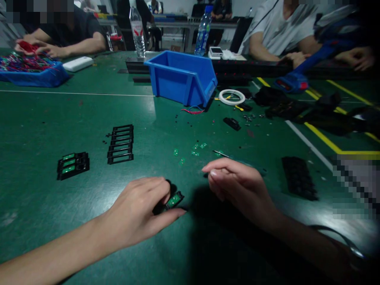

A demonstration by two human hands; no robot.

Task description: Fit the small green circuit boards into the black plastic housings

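Note:
My left hand [139, 209] rests on the green table and pinches a small black frame with a green circuit board [172, 200] in it between thumb and fingers. Just to its right, my right hand [234, 184] hovers with the fingers curled together; what they hold, if anything, is hidden. Several loose green boards [191, 150] lie on the mat beyond the hands, with thin tweezers [221, 153] beside them. To the left sit a stack of empty black frames [120, 144] and a smaller group of frames with green boards fitted [73, 165].
A blue bin [182, 77] stands mid-table with red and blue wires [192, 111] at its foot, a white tape ring [231, 97] to its right. A black tray [298, 178] lies right. Other people work at the far left and far right; water bottles [137, 29] stand behind.

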